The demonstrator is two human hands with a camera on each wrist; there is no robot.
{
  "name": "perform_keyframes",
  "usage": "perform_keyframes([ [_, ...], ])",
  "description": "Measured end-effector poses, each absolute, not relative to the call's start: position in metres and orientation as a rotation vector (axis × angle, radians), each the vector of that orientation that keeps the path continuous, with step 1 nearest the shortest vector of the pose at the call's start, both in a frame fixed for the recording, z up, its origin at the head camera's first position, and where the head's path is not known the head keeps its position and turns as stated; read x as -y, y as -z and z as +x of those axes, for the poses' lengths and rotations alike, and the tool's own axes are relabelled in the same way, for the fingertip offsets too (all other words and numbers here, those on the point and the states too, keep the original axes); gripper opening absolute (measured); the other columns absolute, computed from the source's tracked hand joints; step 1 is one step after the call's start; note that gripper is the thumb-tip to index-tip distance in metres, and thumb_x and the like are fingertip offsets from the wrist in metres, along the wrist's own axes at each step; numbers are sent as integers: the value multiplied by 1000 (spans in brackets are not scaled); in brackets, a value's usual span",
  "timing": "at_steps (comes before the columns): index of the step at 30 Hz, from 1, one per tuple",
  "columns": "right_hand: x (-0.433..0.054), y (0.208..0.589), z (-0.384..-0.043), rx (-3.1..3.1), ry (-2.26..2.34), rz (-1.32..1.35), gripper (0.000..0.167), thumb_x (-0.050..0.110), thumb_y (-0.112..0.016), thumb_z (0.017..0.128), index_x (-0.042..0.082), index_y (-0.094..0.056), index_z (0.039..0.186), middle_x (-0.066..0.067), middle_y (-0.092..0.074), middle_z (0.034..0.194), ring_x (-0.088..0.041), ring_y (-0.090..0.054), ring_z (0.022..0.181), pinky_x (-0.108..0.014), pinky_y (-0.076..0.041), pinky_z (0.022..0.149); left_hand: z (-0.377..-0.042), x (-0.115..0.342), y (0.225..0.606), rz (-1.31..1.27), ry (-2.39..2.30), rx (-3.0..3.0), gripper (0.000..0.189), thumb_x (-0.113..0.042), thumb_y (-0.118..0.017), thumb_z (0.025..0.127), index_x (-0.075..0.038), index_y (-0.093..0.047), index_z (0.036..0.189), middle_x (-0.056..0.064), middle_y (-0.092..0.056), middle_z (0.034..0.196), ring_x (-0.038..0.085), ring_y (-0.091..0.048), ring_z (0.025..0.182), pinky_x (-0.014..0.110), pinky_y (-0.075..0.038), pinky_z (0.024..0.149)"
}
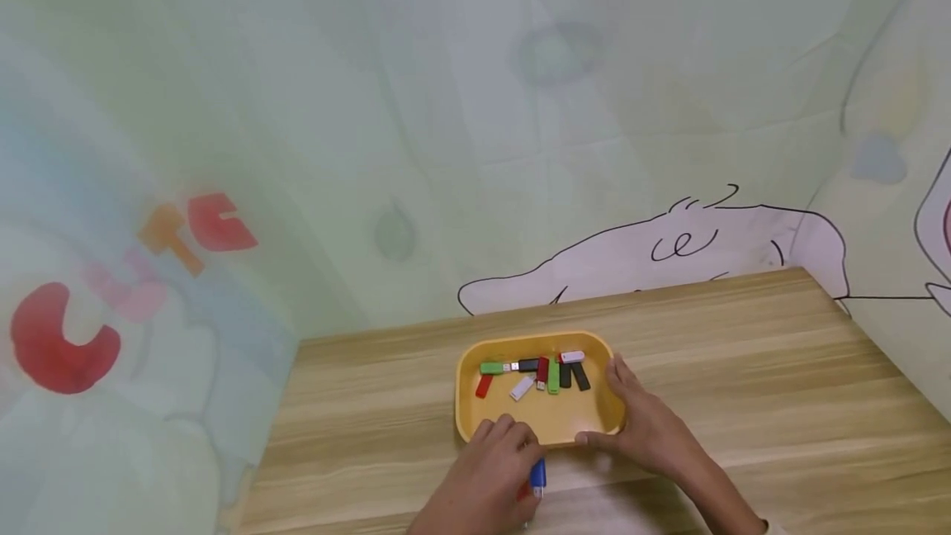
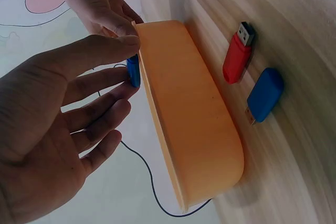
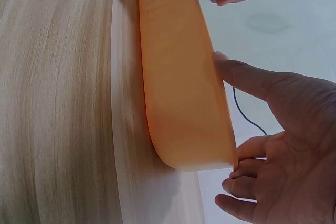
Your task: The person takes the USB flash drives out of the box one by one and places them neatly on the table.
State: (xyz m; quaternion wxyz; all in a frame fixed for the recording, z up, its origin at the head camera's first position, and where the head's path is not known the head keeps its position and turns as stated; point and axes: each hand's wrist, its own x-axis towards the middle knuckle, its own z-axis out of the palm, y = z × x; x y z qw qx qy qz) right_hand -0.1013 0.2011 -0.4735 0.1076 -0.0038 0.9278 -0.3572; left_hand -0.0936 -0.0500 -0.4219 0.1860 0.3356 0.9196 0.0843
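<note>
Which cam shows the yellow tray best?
Head: looks down into the yellow tray, showing floor and USB sticks, though left hand and right hand cover parts of the rim. Both wrist views show only outer wall and rim edge, no inside.

Head view: diffuse, muted light; backdrop [image 1: 475, 147] beyond yellow tray [image 1: 568, 421] soft, low contrast. Blurred shadow on surface [image 1: 743, 370] just nearer than tray's right end. Wrist views: pale backdrop brighter past tray's rim; faint shadow along tray's base. Light direction unclear.
</note>
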Motion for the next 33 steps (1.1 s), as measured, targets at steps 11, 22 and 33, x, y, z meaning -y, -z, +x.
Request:
perform_keyframes([
  [11,-203,475,-101,-2744,1047,-25,126,57,-91,76,-1,-25,165,-23,-13,175,-51,-28,155,-66,-33,121,-90,49,437,1089,-160,-2581,42,-42,-84,91,-24,-73,127,-12,-64,113,6,-52,105,31,-48,96],
  [22,-203,476,-100,-2756,1051,-46,125,57,-91,76,-2,-25,164,-23,-14,175,-52,-30,154,-66,-34,120,-88,42,453,1038,-95,-2573,37,-46,-85,88,-26,-77,118,-13,-65,109,4,-52,101,28,-47,91],
  [33,-202,474,-100,-2754,1050,-34,125,58,-91,76,-2,-25,164,-22,-14,176,-52,-32,153,-66,-35,119,-85,40,465,1062,-83,-2593,35,-43,-85,88,-26,-78,117,-13,-67,111,3,-54,99,23,-47,88],
])
